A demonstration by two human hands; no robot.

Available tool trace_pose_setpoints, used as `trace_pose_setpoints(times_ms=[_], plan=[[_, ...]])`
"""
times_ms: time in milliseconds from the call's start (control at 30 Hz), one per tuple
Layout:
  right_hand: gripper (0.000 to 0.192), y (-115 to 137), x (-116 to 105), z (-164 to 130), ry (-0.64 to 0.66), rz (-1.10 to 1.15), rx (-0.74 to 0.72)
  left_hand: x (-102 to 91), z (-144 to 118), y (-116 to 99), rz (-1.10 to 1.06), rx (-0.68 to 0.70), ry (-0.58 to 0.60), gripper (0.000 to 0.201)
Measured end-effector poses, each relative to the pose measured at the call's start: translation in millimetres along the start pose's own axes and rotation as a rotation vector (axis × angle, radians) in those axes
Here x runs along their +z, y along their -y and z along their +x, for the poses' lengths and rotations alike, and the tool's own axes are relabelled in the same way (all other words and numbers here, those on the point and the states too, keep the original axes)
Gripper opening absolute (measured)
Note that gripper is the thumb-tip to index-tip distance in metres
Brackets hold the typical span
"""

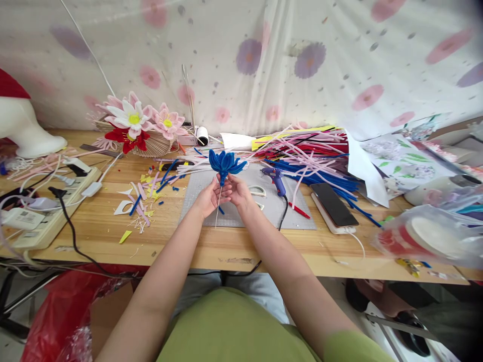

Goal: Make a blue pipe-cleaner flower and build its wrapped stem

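A blue pipe-cleaner flower [225, 163] stands upright in front of me, its petals spreading out above my fingers. A thin wire stem [218, 208] runs down from it between my hands. With its fingers closed at the flower's base, my left hand [209, 199] grips it from the left. From the other side, my right hand [239, 191] also closes on the base, fingers partly curled. Below my hands lies a grey cutting mat [196, 188], with white-handled scissors [258, 191] partly hidden by my right wrist and a purple glue gun [275, 180] to the right.
Pipe-cleaner bundles [302, 143] lie along the back. Finished flowers [132, 120] stand at the back left, near scattered scraps [143, 201]. A power strip [56, 211] with cables is at left. A phone [334, 205] and a bagged tub [426, 236] sit at right.
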State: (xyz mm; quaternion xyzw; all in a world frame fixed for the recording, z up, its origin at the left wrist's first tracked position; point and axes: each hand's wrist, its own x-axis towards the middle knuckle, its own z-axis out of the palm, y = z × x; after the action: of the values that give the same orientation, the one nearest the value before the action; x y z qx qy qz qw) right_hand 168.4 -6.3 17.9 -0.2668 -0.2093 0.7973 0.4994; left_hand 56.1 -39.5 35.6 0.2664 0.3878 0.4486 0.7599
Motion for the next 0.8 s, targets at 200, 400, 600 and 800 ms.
trace_pose_setpoints(times_ms=[200,400,600,800], plan=[[0.003,-7.1,-0.4,1.5,0.036,0.152,0.033,0.9,3.0,-3.2,-0.250,-0.132,-0.041,0.026],[0.010,-9.3,1.6,1.6,0.079,0.139,-0.001,2.2,4.2,-2.4,-0.356,-0.173,-0.098,0.028],[0.012,-4.7,1.7,0.0,0.084,0.020,-0.018,-0.2,4.9,0.0,-0.053,0.010,-0.112,0.016],[0.020,28.6,17.0,-10.0,0.122,-0.172,-0.344,-9.9,0.2,-17.6,0.152,0.179,-0.112,0.017]])
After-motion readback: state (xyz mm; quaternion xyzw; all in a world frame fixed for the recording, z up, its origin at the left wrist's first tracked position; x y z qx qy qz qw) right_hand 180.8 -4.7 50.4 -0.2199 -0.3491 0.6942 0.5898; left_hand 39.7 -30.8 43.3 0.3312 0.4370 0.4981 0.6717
